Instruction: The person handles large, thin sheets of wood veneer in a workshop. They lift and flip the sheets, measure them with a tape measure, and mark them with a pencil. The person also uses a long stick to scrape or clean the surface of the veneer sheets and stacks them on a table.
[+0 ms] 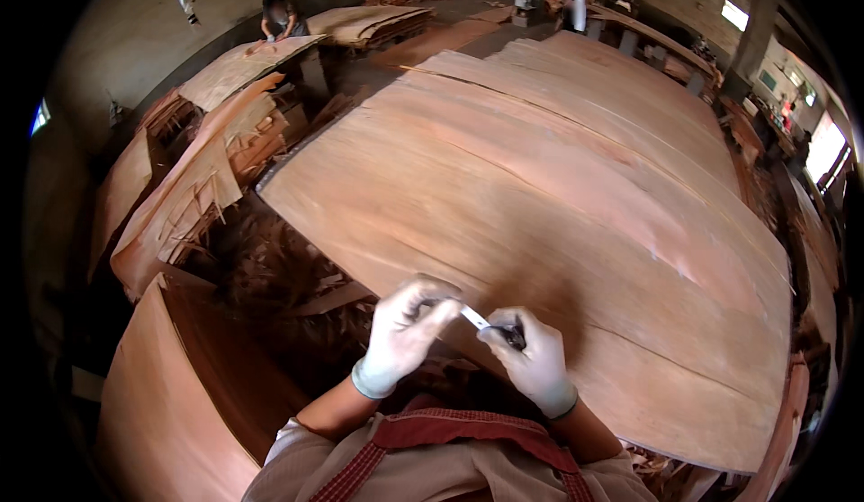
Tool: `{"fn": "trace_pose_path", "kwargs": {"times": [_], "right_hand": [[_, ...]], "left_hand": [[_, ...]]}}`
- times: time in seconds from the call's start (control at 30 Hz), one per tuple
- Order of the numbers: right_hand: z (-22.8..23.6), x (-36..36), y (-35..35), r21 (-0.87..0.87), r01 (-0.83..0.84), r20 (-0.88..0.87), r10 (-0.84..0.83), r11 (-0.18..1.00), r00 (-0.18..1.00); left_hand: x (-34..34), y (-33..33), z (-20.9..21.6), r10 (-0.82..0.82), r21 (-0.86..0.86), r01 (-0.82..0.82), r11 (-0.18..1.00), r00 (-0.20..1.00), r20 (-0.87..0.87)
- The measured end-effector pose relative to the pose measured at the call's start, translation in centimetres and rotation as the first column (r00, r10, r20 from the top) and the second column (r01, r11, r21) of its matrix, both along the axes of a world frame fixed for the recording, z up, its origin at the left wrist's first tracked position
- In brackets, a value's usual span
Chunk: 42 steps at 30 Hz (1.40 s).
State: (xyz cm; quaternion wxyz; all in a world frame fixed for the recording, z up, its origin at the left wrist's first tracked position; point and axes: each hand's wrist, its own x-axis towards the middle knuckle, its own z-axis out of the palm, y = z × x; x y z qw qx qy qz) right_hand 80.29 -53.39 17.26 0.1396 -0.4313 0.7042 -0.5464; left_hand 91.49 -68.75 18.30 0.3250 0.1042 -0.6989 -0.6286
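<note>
My left hand [407, 329], in a whitish glove with a pale teal cuff, is closed, its thumb and fingers pinched at one end of a narrow pale flat strip [474, 317]. At the strip's other end, my right hand [533, 353], gloved likewise, is closed around a small dark tool [514, 335]. The strip runs into this tool; its exact kind is too small to make out. Both hands are held close together over the near edge of a wide sheet of wood veneer [450, 205], which lies on a large stack or table in front of me.
Ragged veneer sheets [202, 187] are piled at the left, and a curved sheet [166, 385] stands at the lower left. Veneer scraps [288, 268] litter the gap beside the big sheet. Another person [283, 18] bends over a veneer stack at the far left. A pillar [754, 38] rises at far right.
</note>
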Motion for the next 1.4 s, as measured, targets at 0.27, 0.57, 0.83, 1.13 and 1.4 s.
{"fn": "trace_pose_path", "kwargs": {"times": [0.27, 0.57, 0.83, 1.13, 1.4], "right_hand": [[0.0, 0.1, -12.5, 0.115, -0.088, 0.381, 0.038, 0.989, 0.924], [0.7, -4.3, -21.9, 0.142, -0.21, 0.421, 0.133, 0.967, 0.897], [-4.3, -8.7, -40.6, 0.18, -0.242, 0.527, 0.114, 0.953, 0.842], [-21.8, -12.9, -63.4, 0.397, -0.019, 0.611, -0.249, 0.918, 0.752], [-25.1, -21.1, -79.6, 0.426, 0.211, 0.575, -0.444, 0.88, 0.687]], "left_hand": [[0.6, -15.1, -0.9, 0.161, 0.123, -0.151, 0.981, 0.984, -0.079], [-1.6, -26.0, -0.9, 0.274, 0.11, -0.265, 0.958, 0.959, -0.077], [-7.6, -47.0, -9.5, 0.259, 0.012, -0.259, 0.966, 0.966, 0.003], [-19.2, -70.1, -25.7, 0.136, -0.06, -0.122, 0.991, 0.903, 0.407], [-33.0, -85.1, -28.7, 0.418, -0.705, -0.07, 0.706, 0.845, 0.334]]}}
